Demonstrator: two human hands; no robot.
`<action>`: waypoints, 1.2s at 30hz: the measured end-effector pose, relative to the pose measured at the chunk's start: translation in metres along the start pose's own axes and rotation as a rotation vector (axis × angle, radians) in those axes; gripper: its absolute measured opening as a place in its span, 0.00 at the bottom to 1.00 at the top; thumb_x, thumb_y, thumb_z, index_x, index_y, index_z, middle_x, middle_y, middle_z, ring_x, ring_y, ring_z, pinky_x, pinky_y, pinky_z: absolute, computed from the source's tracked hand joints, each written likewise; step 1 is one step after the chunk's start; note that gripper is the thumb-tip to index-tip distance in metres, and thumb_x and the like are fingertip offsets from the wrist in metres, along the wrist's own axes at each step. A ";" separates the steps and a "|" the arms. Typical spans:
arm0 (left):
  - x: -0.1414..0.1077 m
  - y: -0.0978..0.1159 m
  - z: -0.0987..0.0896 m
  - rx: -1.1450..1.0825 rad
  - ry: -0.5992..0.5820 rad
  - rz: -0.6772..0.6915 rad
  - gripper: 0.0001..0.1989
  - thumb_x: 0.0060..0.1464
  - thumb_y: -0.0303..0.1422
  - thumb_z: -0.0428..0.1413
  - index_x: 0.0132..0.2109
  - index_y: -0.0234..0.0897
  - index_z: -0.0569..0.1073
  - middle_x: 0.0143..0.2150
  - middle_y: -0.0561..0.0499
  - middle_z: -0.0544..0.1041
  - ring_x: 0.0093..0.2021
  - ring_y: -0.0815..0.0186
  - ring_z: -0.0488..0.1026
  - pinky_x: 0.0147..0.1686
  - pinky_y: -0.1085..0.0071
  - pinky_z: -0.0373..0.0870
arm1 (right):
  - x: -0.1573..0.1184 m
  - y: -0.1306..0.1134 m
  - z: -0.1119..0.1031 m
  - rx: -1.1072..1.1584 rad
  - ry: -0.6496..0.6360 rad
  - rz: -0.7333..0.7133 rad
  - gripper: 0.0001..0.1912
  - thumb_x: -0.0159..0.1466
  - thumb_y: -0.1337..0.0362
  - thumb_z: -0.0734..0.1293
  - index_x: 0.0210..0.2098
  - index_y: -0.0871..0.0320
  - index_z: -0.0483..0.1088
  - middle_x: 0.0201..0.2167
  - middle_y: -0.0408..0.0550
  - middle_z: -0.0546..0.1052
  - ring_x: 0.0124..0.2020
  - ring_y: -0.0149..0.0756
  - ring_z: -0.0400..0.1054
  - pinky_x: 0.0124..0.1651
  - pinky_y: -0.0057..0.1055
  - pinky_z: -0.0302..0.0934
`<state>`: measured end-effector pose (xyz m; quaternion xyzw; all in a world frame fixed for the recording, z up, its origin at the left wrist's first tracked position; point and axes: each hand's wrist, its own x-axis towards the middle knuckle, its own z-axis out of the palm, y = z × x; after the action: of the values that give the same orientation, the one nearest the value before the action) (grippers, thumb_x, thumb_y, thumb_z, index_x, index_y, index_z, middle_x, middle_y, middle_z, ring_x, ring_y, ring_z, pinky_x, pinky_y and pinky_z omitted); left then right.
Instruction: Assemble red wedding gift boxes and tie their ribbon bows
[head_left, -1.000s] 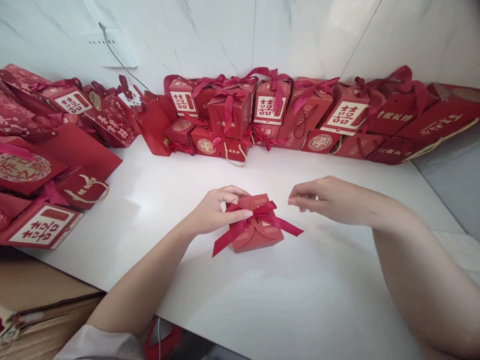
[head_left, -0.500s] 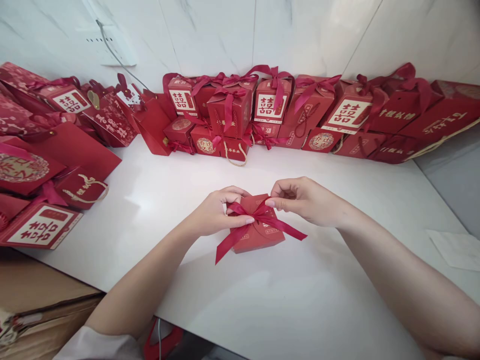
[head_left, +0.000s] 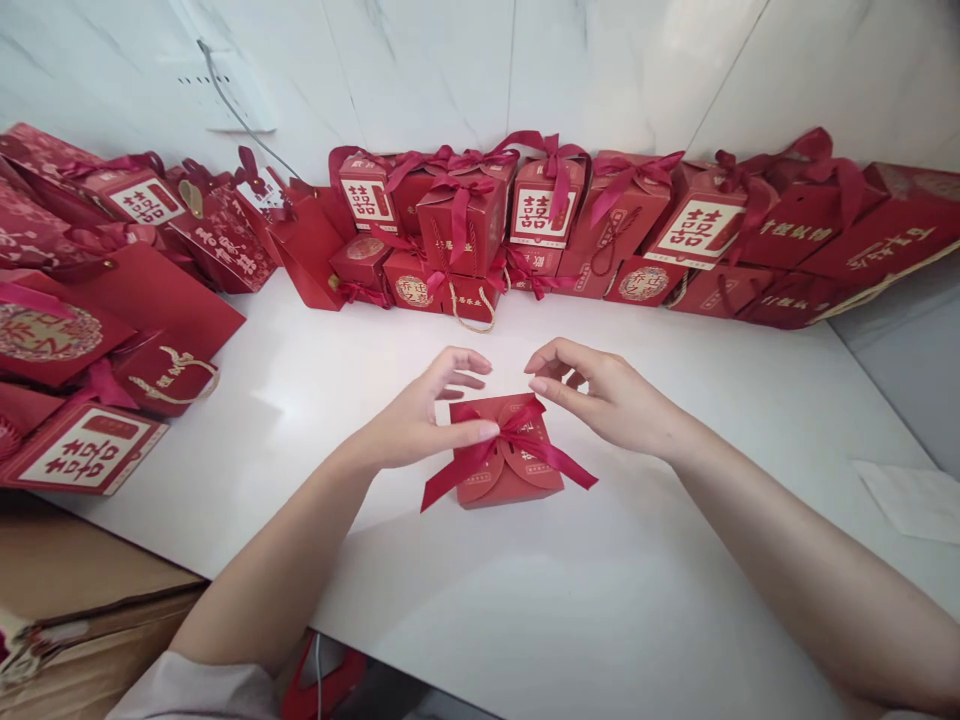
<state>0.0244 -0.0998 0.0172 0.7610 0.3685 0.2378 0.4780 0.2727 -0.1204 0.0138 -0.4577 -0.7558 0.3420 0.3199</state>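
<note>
A small red gift box (head_left: 510,485) lies on the white table in front of me, its curved flaps folded over on top. Tied across it is a dark red ribbon bow (head_left: 517,432), with one tail hanging to the left and another to the right. My left hand (head_left: 442,410) is open at the box's left side, its thumb over the bow near the knot and its fingers lifted off behind the box. Just above the box's far right corner, my right hand (head_left: 600,395) has its fingers curved and slightly apart, with nothing between them.
Red gift boxes with ribbons (head_left: 461,230) stand stacked along the tiled wall. More red boxes and bags (head_left: 97,330) crowd the left side. A white paper (head_left: 911,500) lies at the right, and a cardboard box (head_left: 90,590) sits below the table's left edge.
My right hand has let go of the ribbon and moved slightly up. My left fingers have opened and come off the box. The box has turned slightly and shifted a little left.
</note>
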 end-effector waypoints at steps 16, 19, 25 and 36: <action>-0.008 0.010 -0.022 0.109 -0.546 -0.361 0.22 0.53 0.48 0.59 0.22 0.33 0.73 0.20 0.53 0.63 0.22 0.72 0.55 0.23 0.71 0.51 | 0.000 0.001 -0.005 0.337 -0.338 0.129 0.14 0.62 0.50 0.70 0.36 0.54 0.68 0.54 0.48 0.72 0.58 0.44 0.64 0.62 0.45 0.52; -0.005 0.006 -0.022 0.042 -0.568 -0.334 0.19 0.53 0.46 0.60 0.25 0.34 0.76 0.21 0.52 0.67 0.24 0.72 0.59 0.24 0.72 0.55 | 0.001 0.002 -0.004 0.409 -0.403 0.177 0.16 0.62 0.50 0.69 0.32 0.56 0.69 0.57 0.50 0.70 0.54 0.45 0.67 0.59 0.45 0.57; -0.002 0.003 -0.022 -0.062 -0.585 -0.305 0.17 0.54 0.43 0.60 0.26 0.33 0.76 0.21 0.53 0.69 0.22 0.73 0.60 0.22 0.75 0.56 | 0.003 0.002 -0.003 0.423 -0.444 0.149 0.17 0.65 0.51 0.67 0.28 0.57 0.74 0.58 0.50 0.71 0.57 0.48 0.64 0.57 0.44 0.58; -0.002 0.002 -0.023 -0.107 -0.605 -0.314 0.17 0.54 0.41 0.61 0.24 0.33 0.73 0.23 0.52 0.72 0.24 0.73 0.62 0.24 0.75 0.58 | 0.003 0.006 -0.008 0.341 -0.429 0.069 0.15 0.63 0.55 0.69 0.25 0.56 0.67 0.52 0.45 0.74 0.49 0.40 0.68 0.53 0.38 0.59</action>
<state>0.0073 -0.0888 0.0293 0.7049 0.3098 -0.0564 0.6356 0.2803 -0.1136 0.0142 -0.3400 -0.7216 0.5642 0.2130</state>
